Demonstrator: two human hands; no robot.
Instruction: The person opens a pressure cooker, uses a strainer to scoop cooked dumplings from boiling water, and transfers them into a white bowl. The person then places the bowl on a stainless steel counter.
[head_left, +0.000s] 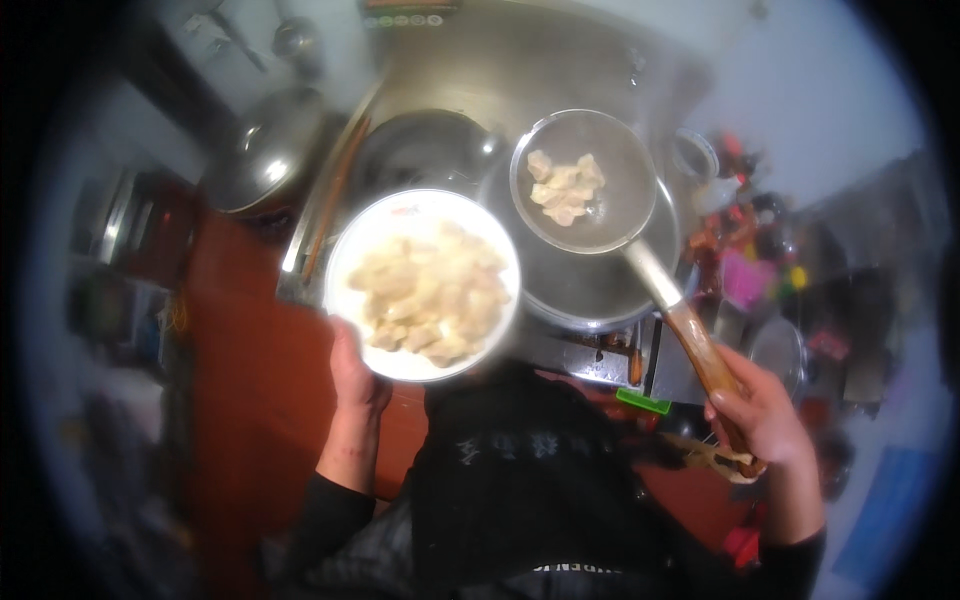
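My left hand (356, 375) grips the lower left edge of a round white plate (375, 217). Pale, soft-looking food pieces (435, 300) are heaped on it; glare and blur hide whether they are dumplings or meat. My right hand (757, 412) is wrapped around the wooden handle (697, 349) of a round metal skimmer (622, 165). Several similar pale pieces (564, 187) lie in the skimmer's bowl. Directly below it in the view sits a wide metal wok (592, 292), partly covered by the skimmer. The plate and the skimmer's bowl are side by side.
Behind the plate is a dark round pan (405, 150). A long wooden stick (337, 195) lies along the stove's left edge. Farther left stands a shiny domed metal vessel (262, 157). Blurred bottles and containers (742, 247) crowd the right side. A green object (643, 400) lies near the front edge.
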